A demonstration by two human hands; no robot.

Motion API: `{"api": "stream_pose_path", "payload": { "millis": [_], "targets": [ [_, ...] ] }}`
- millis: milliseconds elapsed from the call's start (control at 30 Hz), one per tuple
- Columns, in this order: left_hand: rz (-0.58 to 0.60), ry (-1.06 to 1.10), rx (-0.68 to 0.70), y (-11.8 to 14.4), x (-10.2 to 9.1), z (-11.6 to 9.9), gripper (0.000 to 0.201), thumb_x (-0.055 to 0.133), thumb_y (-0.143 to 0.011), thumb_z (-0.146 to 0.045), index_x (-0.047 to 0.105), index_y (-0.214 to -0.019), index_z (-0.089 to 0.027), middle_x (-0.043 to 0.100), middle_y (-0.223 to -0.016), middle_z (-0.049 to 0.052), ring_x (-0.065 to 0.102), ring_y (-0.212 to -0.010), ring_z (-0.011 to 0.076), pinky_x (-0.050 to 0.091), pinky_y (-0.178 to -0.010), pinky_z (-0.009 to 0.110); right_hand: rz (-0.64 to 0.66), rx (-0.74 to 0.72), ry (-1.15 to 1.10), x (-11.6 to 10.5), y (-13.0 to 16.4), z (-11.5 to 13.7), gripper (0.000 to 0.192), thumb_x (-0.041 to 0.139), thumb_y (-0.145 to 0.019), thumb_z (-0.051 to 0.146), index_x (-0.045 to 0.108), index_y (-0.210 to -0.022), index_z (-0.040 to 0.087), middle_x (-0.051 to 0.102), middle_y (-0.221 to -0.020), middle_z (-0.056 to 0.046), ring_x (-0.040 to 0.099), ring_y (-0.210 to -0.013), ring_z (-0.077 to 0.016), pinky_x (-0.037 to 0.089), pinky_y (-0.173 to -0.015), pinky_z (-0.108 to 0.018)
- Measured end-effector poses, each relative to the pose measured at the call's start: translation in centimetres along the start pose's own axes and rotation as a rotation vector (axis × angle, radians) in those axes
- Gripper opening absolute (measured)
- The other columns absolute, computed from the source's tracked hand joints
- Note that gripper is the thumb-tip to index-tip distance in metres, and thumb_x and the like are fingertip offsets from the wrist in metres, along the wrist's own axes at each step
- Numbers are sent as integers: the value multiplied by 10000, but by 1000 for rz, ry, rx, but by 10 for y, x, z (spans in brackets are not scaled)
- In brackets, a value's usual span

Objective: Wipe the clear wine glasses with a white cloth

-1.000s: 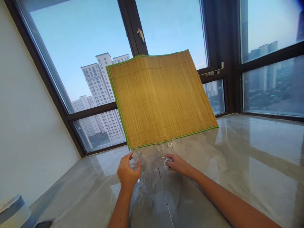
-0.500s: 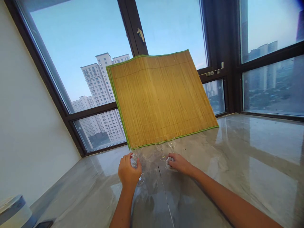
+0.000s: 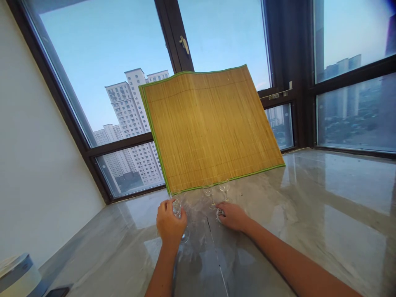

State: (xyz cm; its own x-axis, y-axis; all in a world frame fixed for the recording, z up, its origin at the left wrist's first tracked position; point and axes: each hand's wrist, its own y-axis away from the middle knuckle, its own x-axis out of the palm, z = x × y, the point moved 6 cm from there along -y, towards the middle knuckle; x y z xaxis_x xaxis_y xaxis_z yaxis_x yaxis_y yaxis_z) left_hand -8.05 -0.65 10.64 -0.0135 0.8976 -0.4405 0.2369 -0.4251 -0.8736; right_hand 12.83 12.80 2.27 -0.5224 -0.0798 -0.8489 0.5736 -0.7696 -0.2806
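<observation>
We had our left hand curled round a clear glass and our right hand pinching a whitish wad near two stemmed glasses

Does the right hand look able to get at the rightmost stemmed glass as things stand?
Probably yes: the rightmost stemmed glass stands just beyond the right hand, with nothing visible between them. What looks like a white cloth, held in that hand, might hinder its grip.
</observation>
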Motion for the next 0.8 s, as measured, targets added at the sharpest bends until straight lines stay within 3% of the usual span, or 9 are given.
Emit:
{"api": "stream_pose_path", "payload": {
  "millis": [167,300,400,467,567,667,800],
  "targets": [
    [-25,92,-14,2,-1,0,342,621,-794,-329,617,-1110,-197,587,-1093,110,559,-1057,304,447,-908,423,15,19,30,5,-7,1,493,503,-797,224,663,-1263,211,679,-1260,-109,642,-1107,-269,441,-902,-334],
    [-86,277,-111,1,-4,8,270,556,-847,-342,610,-1076,-209,600,-1088,93,565,-1066,275,430,-945,417,33,49,62,7,-11,0,464,511,-792,240,692,-1219,224,714,-1187,-116,667,-1058,-283,455,-849,-343],
    [-187,455,-303,0,0,31,267,507,-863,-392,618,-1019,-206,622,-1034,76,584,-1003,245,432,-933,408,43,61,81,8,-13,-1,454,508,-797,243,700,-1208,224,725,-1154,-125,674,-1038,-289,453,-831,-341],
    [-224,635,-523,2,11,55,303,458,-865,-435,622,-970,-202,648,-1004,67,609,-981,229,441,-906,396,49,61,89,7,-14,-1,452,508,-800,245,700,-1208,223,728,-1144,-128,675,-1029,-291,449,-827,-340],
    [-186,887,-849,8,35,86,402,334,-864,-492,611,-942,-212,677,-1012,61,670,-951,211,462,-811,365,64,54,91,6,-16,0,425,514,-807,257,714,-1181,241,736,-1123,-108,675,-1023,-277,438,-820,-318],
    [-61,1032,-964,12,52,99,484,263,-851,-550,620,-910,-228,699,-1010,83,700,-917,214,482,-749,359,84,43,90,7,-21,2,395,522,-808,270,732,-1142,256,749,-1084,-85,677,-1006,-261,431,-810,-300],
    [110,1244,-1098,22,69,98,535,271,-854,-593,659,-936,-235,696,-1124,126,674,-1057,245,507,-837,415,102,20,93,13,-29,10,425,523,-793,263,724,-1167,256,752,-1079,-86,679,-1007,-267,430,-805,-308]
  ]
}}
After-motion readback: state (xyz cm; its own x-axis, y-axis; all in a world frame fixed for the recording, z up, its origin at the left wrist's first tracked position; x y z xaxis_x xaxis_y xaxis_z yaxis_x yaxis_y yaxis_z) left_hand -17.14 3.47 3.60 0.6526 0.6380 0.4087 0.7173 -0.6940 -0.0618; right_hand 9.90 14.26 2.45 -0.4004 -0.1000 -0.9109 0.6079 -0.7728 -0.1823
